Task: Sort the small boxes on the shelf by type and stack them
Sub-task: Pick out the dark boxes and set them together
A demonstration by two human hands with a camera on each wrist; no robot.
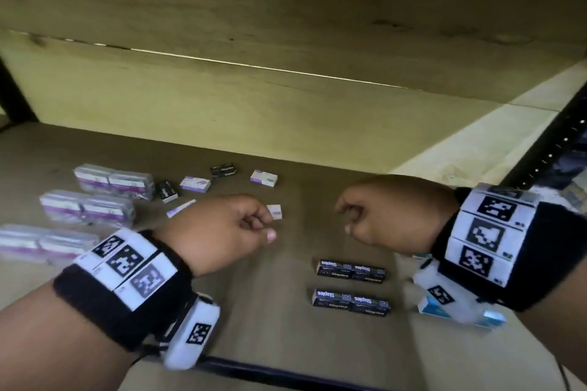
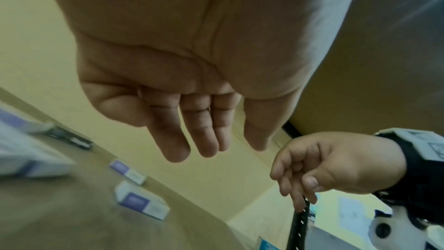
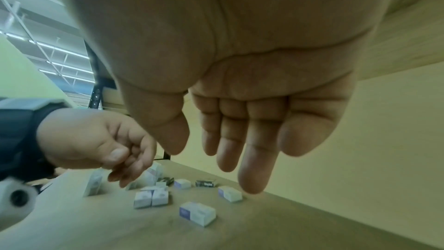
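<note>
Small purple-and-white boxes lie loose on the wooden shelf [image 1: 286,343]: one [image 1: 275,211] just past my left fingertips, others [image 1: 195,183] [image 1: 264,177] farther back. Two loose black staples boxes [image 1: 224,170] [image 1: 167,190] lie among them. Two rows of black staples boxes [image 1: 351,270] [image 1: 351,301] sit near the front. My left hand [image 1: 260,225] hovers above the shelf, fingers [image 2: 204,140] relaxed and holding nothing. My right hand [image 1: 346,219] hangs beside it, fingers [image 3: 228,149] loose and empty.
Three wrapped packs of purple-and-white boxes [image 1: 111,182] [image 1: 85,208] [image 1: 47,243] line the left side. Blue-and-white boxes [image 1: 432,306] sit under my right wrist. The shelf's back wall [image 1: 286,111] stands behind; a black perforated post [image 1: 552,149] rises at right.
</note>
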